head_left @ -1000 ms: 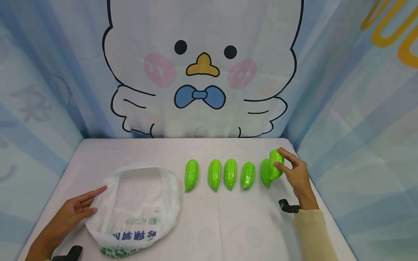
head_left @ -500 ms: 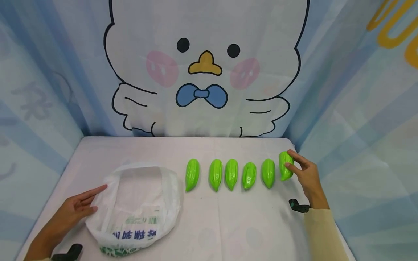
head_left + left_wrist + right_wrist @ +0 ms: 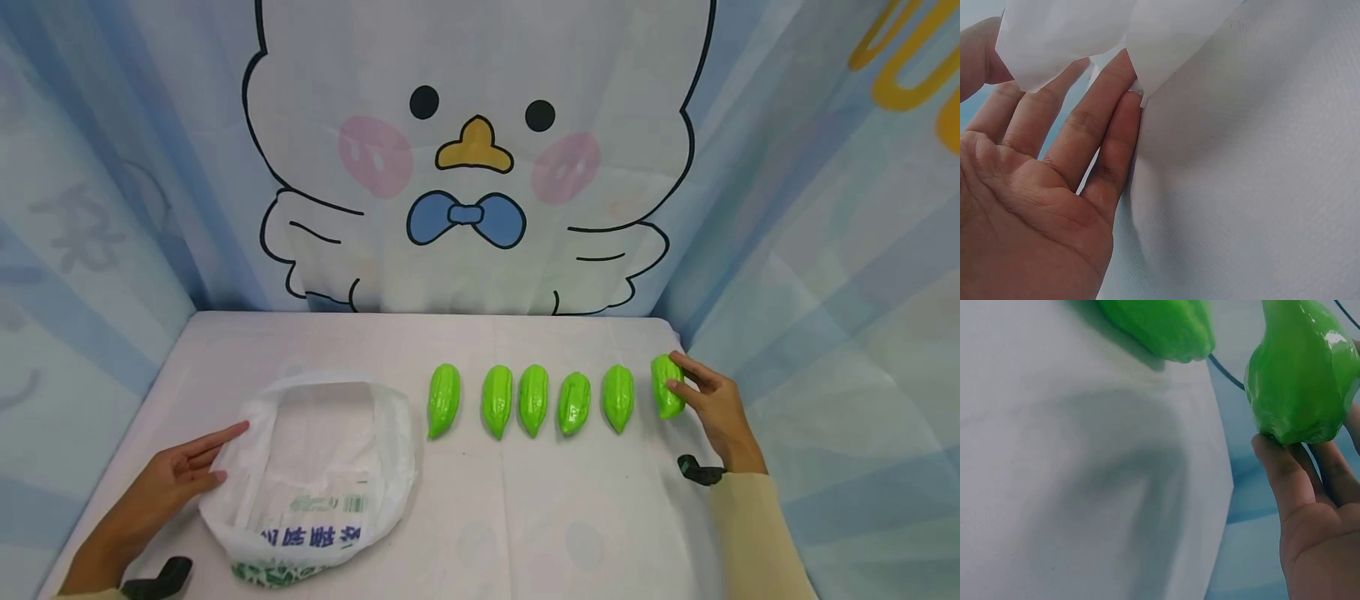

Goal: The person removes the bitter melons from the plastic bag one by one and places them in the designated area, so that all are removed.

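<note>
At the right end of the row, my right hand (image 3: pixel 716 412) holds a glossy green ribbed vegetable (image 3: pixel 666 387) between thumb and fingertips. In the right wrist view this vegetable (image 3: pixel 1300 375) looks pear-shaped, with my fingers (image 3: pixel 1285 472) at its blunt end. Several similar green vegetables (image 3: pixel 618 398) lie side by side to its left. On the left, a white plastic bag (image 3: pixel 390 467) with blue and green print lies with its mouth spread wide. My left hand (image 3: pixel 168 483) touches the bag's left side with straight fingers. The left wrist view has those fingers (image 3: pixel 1082 125) partly behind the white plastic (image 3: pixel 1166 44).
A white cloth covers the table (image 3: pixel 570 517). Printed fabric curtains (image 3: pixel 480 275) with a cartoon bird enclose the back and both sides. Dark wrist camera mounts (image 3: pixel 701 471) jut out beside both wrists.
My right hand has moved right and slightly nearer with its vegetable, from overlapping the neighbouring one to beyond the row's end. My left hand and the bag stay put.
</note>
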The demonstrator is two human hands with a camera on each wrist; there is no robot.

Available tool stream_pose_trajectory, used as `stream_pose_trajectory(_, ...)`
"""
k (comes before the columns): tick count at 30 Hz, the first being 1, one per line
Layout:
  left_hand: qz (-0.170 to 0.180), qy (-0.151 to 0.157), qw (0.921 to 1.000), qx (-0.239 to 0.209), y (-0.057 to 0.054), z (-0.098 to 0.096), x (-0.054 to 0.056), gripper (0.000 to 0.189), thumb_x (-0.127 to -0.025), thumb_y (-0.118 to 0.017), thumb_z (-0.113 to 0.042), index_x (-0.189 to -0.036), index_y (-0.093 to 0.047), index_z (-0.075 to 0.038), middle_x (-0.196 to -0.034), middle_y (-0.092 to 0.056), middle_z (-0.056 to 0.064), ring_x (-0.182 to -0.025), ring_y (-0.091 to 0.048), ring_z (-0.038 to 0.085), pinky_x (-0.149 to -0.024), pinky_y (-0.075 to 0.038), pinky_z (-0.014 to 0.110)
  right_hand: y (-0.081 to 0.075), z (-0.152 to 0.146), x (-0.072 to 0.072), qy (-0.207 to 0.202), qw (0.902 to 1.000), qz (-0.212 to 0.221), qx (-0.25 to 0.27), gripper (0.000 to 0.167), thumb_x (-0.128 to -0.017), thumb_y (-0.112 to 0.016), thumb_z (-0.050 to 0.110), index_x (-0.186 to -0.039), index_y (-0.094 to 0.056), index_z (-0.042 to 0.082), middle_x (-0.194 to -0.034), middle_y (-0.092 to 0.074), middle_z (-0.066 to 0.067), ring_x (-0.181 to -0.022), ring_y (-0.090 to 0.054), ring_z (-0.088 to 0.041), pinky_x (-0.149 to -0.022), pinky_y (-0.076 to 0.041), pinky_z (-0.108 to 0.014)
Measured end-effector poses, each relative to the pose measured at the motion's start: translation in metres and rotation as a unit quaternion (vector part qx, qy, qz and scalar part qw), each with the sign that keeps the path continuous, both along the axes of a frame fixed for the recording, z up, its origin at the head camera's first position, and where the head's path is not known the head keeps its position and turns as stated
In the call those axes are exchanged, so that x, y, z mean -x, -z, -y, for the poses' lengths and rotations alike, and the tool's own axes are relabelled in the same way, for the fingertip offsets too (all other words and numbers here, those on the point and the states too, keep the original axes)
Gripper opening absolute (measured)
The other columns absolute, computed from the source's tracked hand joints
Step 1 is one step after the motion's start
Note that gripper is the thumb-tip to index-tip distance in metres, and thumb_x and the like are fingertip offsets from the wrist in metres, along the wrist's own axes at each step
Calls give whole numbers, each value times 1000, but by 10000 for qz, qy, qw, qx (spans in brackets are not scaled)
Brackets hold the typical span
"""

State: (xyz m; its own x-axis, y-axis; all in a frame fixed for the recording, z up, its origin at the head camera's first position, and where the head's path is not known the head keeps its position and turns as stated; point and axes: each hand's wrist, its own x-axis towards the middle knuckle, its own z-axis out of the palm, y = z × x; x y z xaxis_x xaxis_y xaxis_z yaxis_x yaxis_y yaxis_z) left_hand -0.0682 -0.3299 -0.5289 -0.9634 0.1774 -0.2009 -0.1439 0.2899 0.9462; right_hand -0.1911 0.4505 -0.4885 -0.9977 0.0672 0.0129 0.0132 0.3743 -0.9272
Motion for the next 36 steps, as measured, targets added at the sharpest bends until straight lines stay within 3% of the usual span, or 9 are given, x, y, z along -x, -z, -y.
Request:
stream_pose_trajectory(5,28,-61,9999,127,1,0,0,67,-106,-67,-18,-165,-38,-7,-148,-45,-37,-119,-44,-29,-90,-51,6,8,-10,4,-33,9996,193,-184,68,-101,-76,23,-161,-47,8,-168,-44,6,-151,-39,-3,-100,-42,-1)
stream_pose_trajectory(10,1,-103,9995,311,2,-1,1,67,-105,-69,-22,-164,-41,-11,-160,-42,-23,-119,-44,-30,-91,-51,7,15,-18,8,-136,9995,247,-157,70,-101,-76,20,-162,-45,6,-170,-42,5,-154,-35,-2,-108,-39,-3)
stream_pose_trajectory(17,-62,-51,9999,123,1,-2,4,68,-105,-69,-19,-164,-38,-4,-142,-46,-42,-119,-45,-29,-90,-52,7,24,-25,8,-191,9987,460,47,72,-100,-76,20,-163,-43,5,-170,-40,5,-162,-28,-10,-108,-38,-2)
stream_pose_trajectory(28,-41,-197,9997,106,3,-7,5,68,-105,-69,-18,-164,-38,-2,-139,-47,-41,-116,-51,-25,-89,-55,11,35,-30,8,-96,9986,438,295,72,-100,-76,17,-162,-42,4,-166,-45,14,-147,-39,10,-115,-33,-5)
stream_pose_trajectory(32,-115,-252,9993,266,0,-7,4,69,-107,-67,-23,-165,-36,-4,-144,-45,-37,-117,-50,-26,-89,-54,10,36,-29,8,-110,9989,414,177,71,-102,-75,19,-164,-41,8,-168,-42,15,-155,-32,4,-124,-26,-11)
stream_pose_trajectory(36,-450,-619,9955,566,-6,-9,4,65,-109,-63,-30,-165,-39,-7,-147,-48,-32,-116,-49,-29,-88,-50,5,32,-27,8,-55,9992,404,18,72,-103,-74,23,-165,-40,12,-170,-38,15,-163,-21,-6,-133,-17,-25)
